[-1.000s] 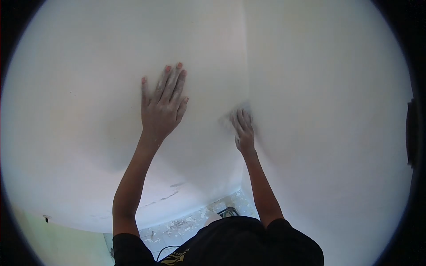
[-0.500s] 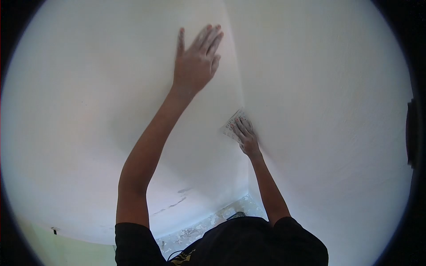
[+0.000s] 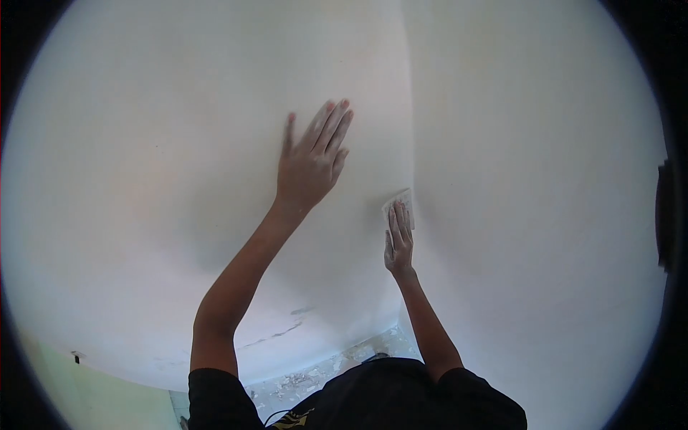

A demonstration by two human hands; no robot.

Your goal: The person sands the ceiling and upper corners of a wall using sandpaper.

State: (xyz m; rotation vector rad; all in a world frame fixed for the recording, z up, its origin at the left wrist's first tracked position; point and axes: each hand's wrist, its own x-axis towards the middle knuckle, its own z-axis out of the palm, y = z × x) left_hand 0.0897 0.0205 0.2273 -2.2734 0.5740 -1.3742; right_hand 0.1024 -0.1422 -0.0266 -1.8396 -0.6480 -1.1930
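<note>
My left hand lies against the pale wall with its fingers stretched out and nothing in it. Whitish dust covers its fingers. Lower and to the right, my right hand presses a sheet of sandpaper flat on the wall close to the corner. The sheet shows beyond the fingertips and at their sides; the palm and fingers hide the rest of it.
A second wall meets the first at a vertical corner. Whitish debris litters the floor below. A dark object stands at the right edge. Dark marks cross the lower wall.
My left hand appears lower in the view. My right hand has turned more upright, and the sheet under it has shifted right, up to the corner.
</note>
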